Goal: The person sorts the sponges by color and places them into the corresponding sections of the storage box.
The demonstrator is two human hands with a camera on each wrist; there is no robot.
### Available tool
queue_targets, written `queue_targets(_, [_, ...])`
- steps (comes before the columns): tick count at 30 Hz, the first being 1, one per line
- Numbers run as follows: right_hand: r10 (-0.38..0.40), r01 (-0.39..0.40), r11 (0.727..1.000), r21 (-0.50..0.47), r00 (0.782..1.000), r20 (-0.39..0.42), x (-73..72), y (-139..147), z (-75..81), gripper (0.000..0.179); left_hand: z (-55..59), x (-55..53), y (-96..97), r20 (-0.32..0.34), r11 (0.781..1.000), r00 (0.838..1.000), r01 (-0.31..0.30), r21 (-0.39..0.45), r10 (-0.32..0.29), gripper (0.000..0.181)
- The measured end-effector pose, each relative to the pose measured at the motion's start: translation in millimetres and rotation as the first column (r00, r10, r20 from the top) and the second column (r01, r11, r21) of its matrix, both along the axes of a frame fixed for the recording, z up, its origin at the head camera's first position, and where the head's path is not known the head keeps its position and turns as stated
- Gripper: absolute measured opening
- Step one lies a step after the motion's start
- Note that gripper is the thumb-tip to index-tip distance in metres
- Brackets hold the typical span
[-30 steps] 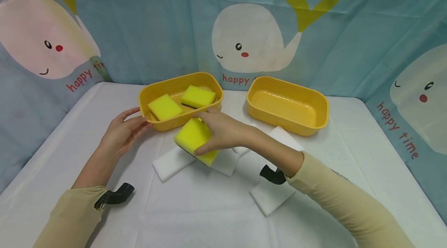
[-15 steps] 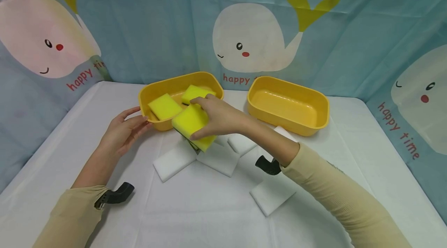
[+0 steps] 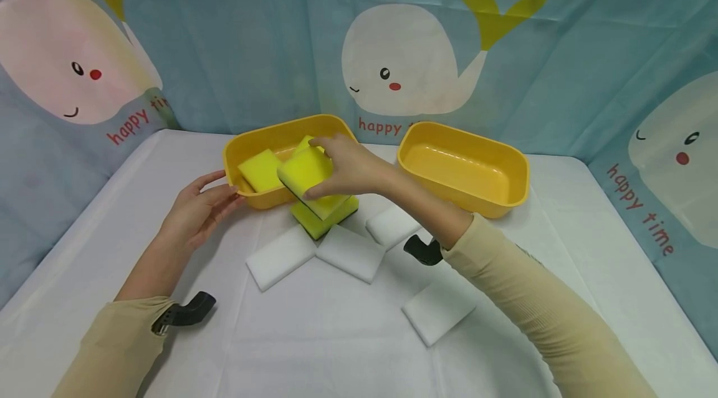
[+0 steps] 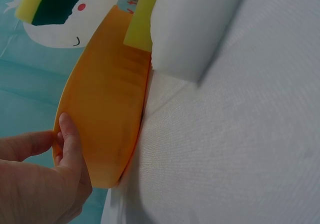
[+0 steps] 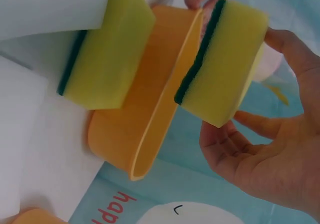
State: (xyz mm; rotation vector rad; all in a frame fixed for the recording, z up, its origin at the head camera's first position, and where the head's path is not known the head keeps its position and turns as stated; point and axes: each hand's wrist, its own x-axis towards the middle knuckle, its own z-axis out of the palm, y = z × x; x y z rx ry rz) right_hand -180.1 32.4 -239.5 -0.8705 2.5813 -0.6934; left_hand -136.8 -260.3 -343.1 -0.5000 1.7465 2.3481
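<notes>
In the head view, my right hand [image 3: 353, 167] holds a yellow sponge [image 3: 305, 177] with a dark green scouring side, raised over the near rim of the left yellow bin [image 3: 260, 200]. Thumb and fingers grip that sponge [image 5: 225, 64] by its edges in the right wrist view. My left hand [image 3: 196, 214] pinches the left bin's rim at its near left corner, which the left wrist view shows up close. Inside the bin lie two more sponges, one [image 3: 260, 170] at the left and one partly hidden behind the held sponge. Another yellow sponge [image 3: 314, 222] rests on the table in front.
A second yellow bin [image 3: 462, 164] stands to the right with nothing in it. Several white blocks [image 3: 350, 253] lie on the white tablecloth [image 3: 314, 336] in front of the bins. A blue whale-print curtain [image 3: 269, 43] hangs behind.
My right hand has lifted the sponge up and away from me to the left bin's rim, uncovering the sponge on the table below. The left hand has stayed at the bin's corner.
</notes>
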Motion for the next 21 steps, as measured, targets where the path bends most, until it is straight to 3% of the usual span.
queue_targets(21, [-0.122,0.122,0.993,-0.007,0.992,-0.013,-36.2,0.9,0.6,0.088,0.3,-0.6,-0.5,0.008,1.0,1.0,0.003,0.008,-0.004,0.083])
